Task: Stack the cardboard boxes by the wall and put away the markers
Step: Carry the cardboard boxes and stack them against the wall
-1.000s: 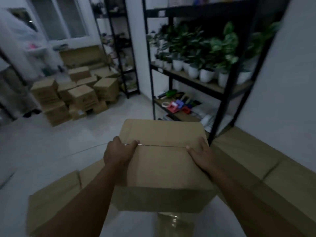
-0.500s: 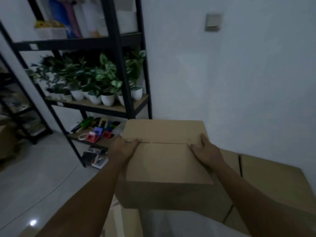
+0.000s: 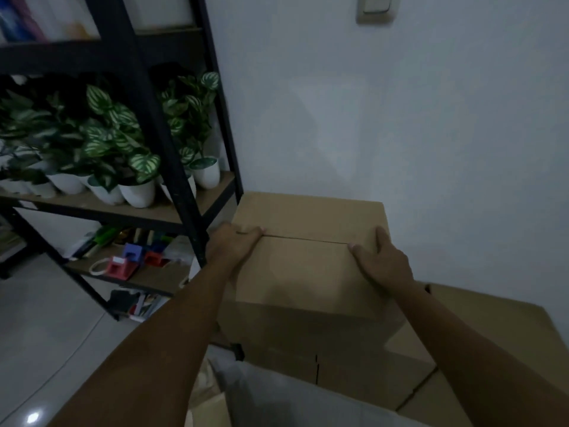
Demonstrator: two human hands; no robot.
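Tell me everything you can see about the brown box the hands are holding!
The box is plain brown cardboard, closed, with two top flaps meeting at a thin seam across the top. It sits level, close to the white wall and right beside the black shelf. The left hand holds its left top edge, and the right hand holds the right edge. More cardboard boxes lie under and beside it; whether it rests on them is unclear.

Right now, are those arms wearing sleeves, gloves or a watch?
No. The left hand and right hand are bare, with no gloves, rings or watch visible. Both forearms are uncovered right down to the frame's bottom edge, so no sleeve shows.
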